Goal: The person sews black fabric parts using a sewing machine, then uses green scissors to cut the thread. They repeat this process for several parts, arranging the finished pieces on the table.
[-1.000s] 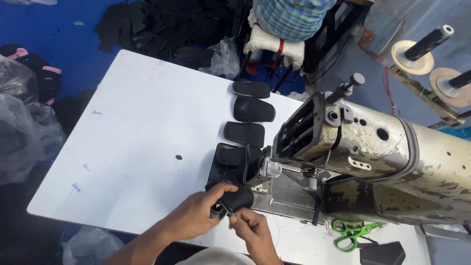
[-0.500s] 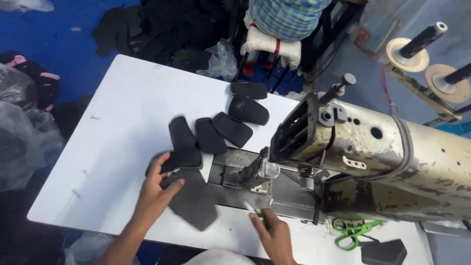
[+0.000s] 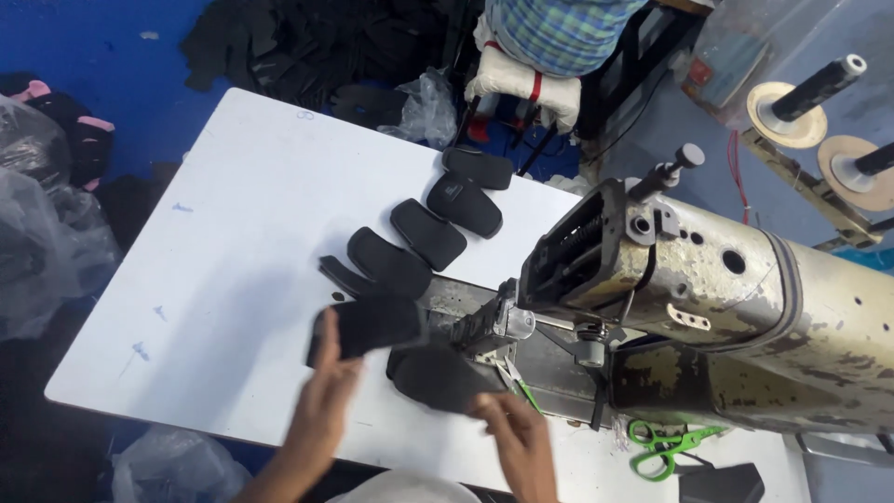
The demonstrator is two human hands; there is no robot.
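Up comes the left hand (image 3: 328, 396) off the white table (image 3: 233, 279), now lifting 1 black padded piece (image 3: 368, 326) pinched at its near edge, where half a second back it pressed pieces flat. Right hand (image 3: 512, 438) has slid in too, fingers closed on a 2nd black piece (image 3: 438, 377) lying beside the sewing machine (image 3: 708, 317) bed. A chain of 4 stitched pieces (image 3: 428, 233) trails away behind. Green scissors (image 3: 666, 445) sit untouched at right.

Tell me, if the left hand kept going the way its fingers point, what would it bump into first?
The left hand holds a black padded piece and points up the table. Next in line seems to be the nearest black pad in the row on the white table, though depth is uncertain.
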